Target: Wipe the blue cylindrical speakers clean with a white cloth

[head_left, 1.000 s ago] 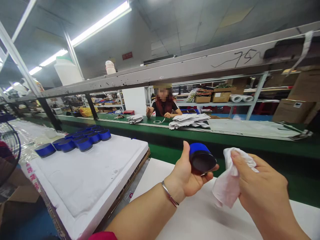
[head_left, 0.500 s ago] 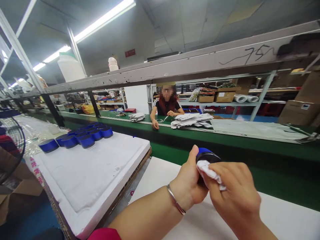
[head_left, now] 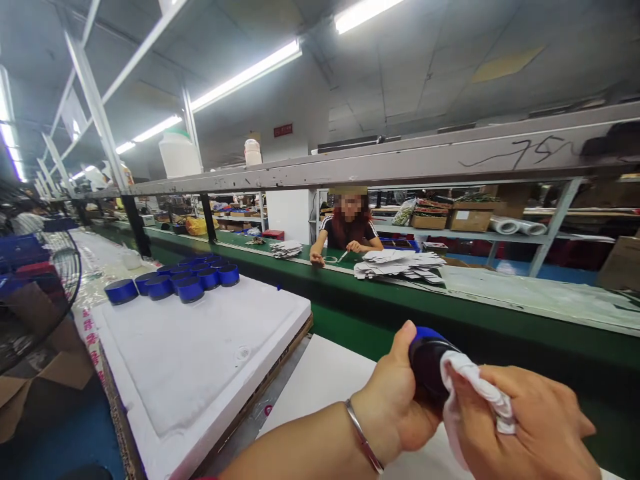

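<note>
Above the white worktop [head_left: 330, 373], your left hand [head_left: 395, 407] is gripping a blue, dark-faced round speaker [head_left: 429, 357]; your right hand [head_left: 520, 433] is clutching a white cloth [head_left: 470, 380] against it.

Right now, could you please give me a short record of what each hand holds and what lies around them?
Left hand: grips a blue round can, its dark end toward the camera
Right hand: presses a white cloth against that dark end
Bracelet: on the left wrist
Foam board: white, to the left, with a cluster of blue cans at its far end
Green belt: runs across behind the hands
Person opposite: seated beyond the belt, beside stacked paper
Fan: at the far left edge
</note>
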`<state>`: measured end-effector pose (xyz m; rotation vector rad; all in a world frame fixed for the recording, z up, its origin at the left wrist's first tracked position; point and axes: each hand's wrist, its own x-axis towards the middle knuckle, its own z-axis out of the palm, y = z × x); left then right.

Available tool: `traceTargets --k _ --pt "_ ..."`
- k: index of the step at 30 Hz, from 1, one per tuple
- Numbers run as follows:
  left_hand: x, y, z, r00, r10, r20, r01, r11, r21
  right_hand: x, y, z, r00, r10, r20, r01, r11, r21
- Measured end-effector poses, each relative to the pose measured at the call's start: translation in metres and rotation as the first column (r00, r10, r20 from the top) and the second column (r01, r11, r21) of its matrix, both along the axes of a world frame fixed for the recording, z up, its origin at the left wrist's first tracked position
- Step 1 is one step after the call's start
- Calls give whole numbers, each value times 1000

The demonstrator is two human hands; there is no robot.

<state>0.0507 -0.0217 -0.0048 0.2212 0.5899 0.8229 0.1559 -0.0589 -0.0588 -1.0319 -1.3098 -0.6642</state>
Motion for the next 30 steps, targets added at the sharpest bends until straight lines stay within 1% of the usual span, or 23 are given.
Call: traceTargets --k 1,2,3,4,5,6,7,8,10,13,15,18,21,22,24,26,27,28,29,30 --pt "-2 3 -2 1000 9 16 -9 1000 14 3 2 2 999 22 -26 -23 1000 -20" --pt "-4 7 -4 999 10 32 -10 1000 28 6 3 4 994 19 -104 -28 997 -79" --pt "-7 11 -5 999 -2 46 0 999 43 10 4 7 976 -11 -218 -27 985 -171" --pt "-11 15 -7 998 -30 61 26 997 66 13 4 10 938 -60 -342 -39 961 -275" --pt "-15 19 -8 994 -80 80 72 992 101 16 4 14 882 -115 -457 -75 924 -376" --pt "-20 22 -9 984 -145 106 128 981 148 18 3 18 819 -166 -550 -127 881 -455" --pt "-24 24 -9 968 -209 142 179 963 201 19 1 22 761 -199 -617 -176 852 -492" --pt "-28 26 -9 950 -255 183 206 946 249 18 -1 25 716 -206 -667 -227 835 -502" --pt "-33 28 -9 931 -275 238 200 933 299 12 -5 31 663 -176 -727 -315 816 -485" --pt "-33 31 -10 955 -206 212 145 951 271 3 -7 35 616 -166 -770 -388 786 -480" --pt "-31 30 -8 975 -164 149 128 966 226 -1 -7 36 598 -186 -779 -383 788 -482" --pt "-28 28 -1 993 -110 44 101 980 174 -1 -7 36 605 -186 -774 -360 803 -475" --pt "-28 25 6 997 -73 -13 74 982 174 2 -11 30 630 -157 -760 -367 803 -469" --pt "-27 25 7 998 -59 -19 61 982 181 3 -14 27 647 -145 -748 -360 807 -468" --pt "-26 24 6 999 -18 -36 25 979 203 3 -18 20 719 -117 -685 -315 824 -470" --pt "-24 24 1 996 41 -76 -22 969 244 -1 -19 12 834 -59 -549 -236 861 -450" --pt "-22 24 -2 992 73 -100 -42 960 276 -4 -18 7 896 -14 -443 -192 889 -417" --pt "-21 24 -6 988 104 -118 -61 946 319 -7 -16 3 948 31 -318 -150 922 -356" --pt "-19 23 -9 983 139 -120 -85 924 372 -11 -13 -2 979 61 -195 -114 955 -274" --pt "-18 23 -13 978 176 -109 -114 897 428 -14 -9 -6 993 67 -97 -84 979 -184"
